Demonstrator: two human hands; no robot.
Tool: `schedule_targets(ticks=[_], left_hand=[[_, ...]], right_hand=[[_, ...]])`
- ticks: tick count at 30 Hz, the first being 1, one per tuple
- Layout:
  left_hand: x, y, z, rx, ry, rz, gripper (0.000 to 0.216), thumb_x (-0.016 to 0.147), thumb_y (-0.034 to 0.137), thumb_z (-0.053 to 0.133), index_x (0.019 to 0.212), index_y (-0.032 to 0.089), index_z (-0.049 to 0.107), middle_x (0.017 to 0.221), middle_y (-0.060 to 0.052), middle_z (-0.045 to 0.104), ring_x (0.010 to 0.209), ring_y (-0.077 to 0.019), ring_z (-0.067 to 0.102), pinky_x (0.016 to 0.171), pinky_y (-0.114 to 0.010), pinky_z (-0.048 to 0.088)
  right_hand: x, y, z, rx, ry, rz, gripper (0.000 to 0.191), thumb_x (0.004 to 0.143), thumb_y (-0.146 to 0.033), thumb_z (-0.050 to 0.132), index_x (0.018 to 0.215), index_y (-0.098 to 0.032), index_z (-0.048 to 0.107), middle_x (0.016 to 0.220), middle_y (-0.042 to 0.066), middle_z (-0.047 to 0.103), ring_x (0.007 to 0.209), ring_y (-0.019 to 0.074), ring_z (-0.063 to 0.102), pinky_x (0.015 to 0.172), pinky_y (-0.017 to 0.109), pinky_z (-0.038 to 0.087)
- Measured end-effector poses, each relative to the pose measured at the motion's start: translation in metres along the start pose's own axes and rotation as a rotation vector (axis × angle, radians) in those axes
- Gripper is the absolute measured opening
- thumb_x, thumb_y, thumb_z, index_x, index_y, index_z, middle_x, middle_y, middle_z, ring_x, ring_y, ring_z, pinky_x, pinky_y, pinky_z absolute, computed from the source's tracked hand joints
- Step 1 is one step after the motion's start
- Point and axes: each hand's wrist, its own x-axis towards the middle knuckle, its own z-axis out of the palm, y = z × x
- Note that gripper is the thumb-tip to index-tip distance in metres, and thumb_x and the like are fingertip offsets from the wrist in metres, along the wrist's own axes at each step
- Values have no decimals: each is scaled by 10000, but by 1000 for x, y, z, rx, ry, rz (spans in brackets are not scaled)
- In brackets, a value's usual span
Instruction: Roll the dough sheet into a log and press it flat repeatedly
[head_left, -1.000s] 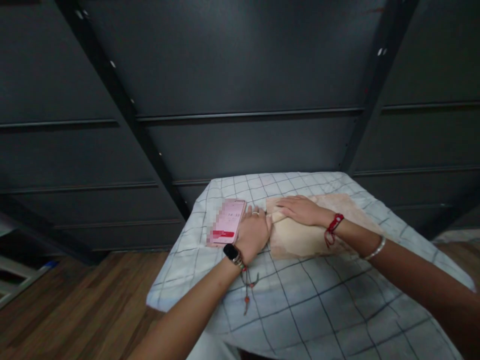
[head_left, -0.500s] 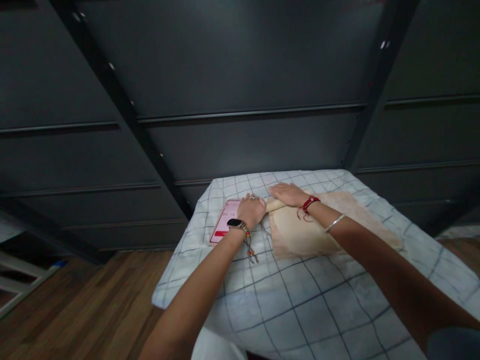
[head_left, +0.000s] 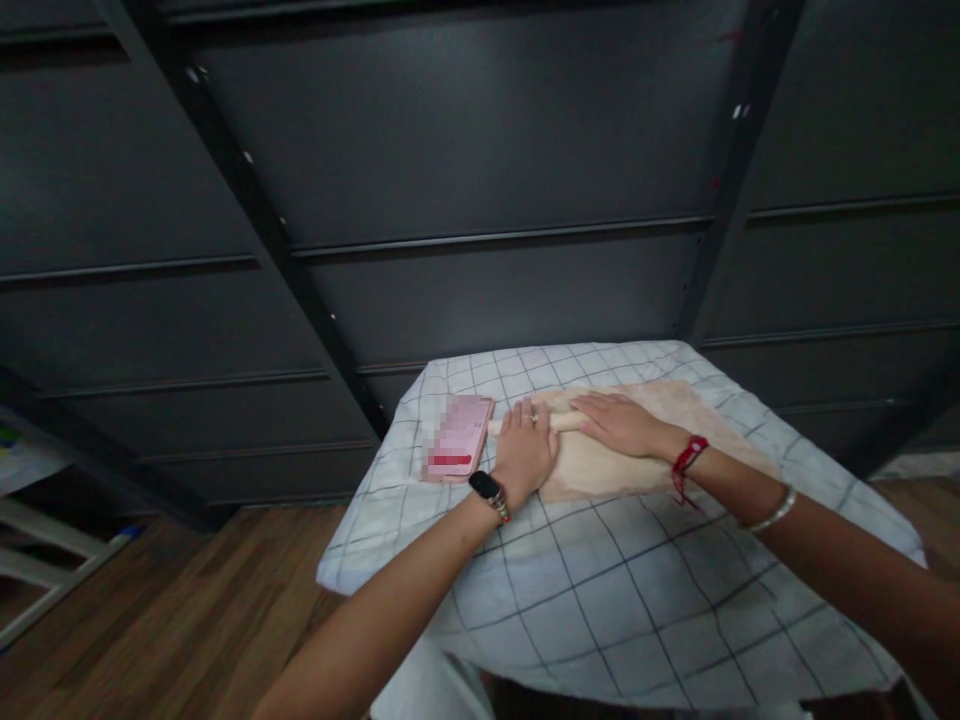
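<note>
A flat sheet of pale dough (head_left: 660,420) lies on a white checked cloth (head_left: 600,590) that covers a table. Across the dough's left part lies a wooden rolling pin (head_left: 566,422). My left hand (head_left: 525,452) rests palm down on the pin's left end, fingers stretched flat. Flat on the pin to the right, over the dough, lies my right hand (head_left: 619,423). A black watch is on my left wrist. A red thread and a silver bangle are on my right wrist.
A pink phone (head_left: 459,450) lies on the cloth just left of my left hand. Dark grey metal panels with slanted posts (head_left: 480,200) stand close behind the table. Wooden floor (head_left: 150,600) shows at the left, with a pale rack (head_left: 52,570) at the far left.
Both hands pushed the rolling pin away over the dough, then drew it back toward me. The camera shifted slightly.
</note>
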Motion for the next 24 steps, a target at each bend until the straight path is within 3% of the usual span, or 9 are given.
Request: schedule_targets(ticks=[4,7,11,14,19,24], left_hand=[[45,-16,11,8,9,-39,431,996,303,277,1188,51,570,1272,-206,563,1182,-289,529,992,-422,384],[79,-26,16,28,-108,-10,431,995,261,239,1058,87,629,1093,-171,657,1062,-266,601,894,-385,452],[113,-38,23,50,-281,-3,347,970,227,299,1123,137,597,1057,-149,680,1008,-266,635,779,-349,495],[128,-44,30,33,-322,-7,346,962,209,302,1145,149,589,1088,-147,676,1032,-263,629,772,-334,492],[118,-41,31,20,-282,4,368,960,206,281,1070,140,626,1116,-137,663,1072,-262,604,822,-346,476],[63,-27,14,-22,-112,31,428,988,249,205,1141,112,581,1157,-143,637,1111,-257,570,906,-376,443]], right_hand=[[38,18,3,-30,-25,91,546,985,-473,217,1346,-186,510,1389,112,514,1293,268,433,1042,469,333],[63,32,3,-35,-47,124,527,996,-454,183,1314,-217,529,1392,93,513,1280,256,438,1020,480,345],[89,50,2,-69,-106,123,459,1007,-366,196,1258,-228,554,1378,98,524,1251,264,457,969,503,382],[99,57,0,-100,-122,147,431,1008,-339,215,1203,-210,577,1321,117,565,1210,271,492,939,502,405],[86,44,-3,-140,-131,88,375,1001,-315,264,1166,-200,581,1273,128,591,1183,280,502,915,510,409],[40,10,-3,-47,-53,58,425,1004,-379,248,1212,-194,569,1281,108,594,1189,246,503,968,447,381]])
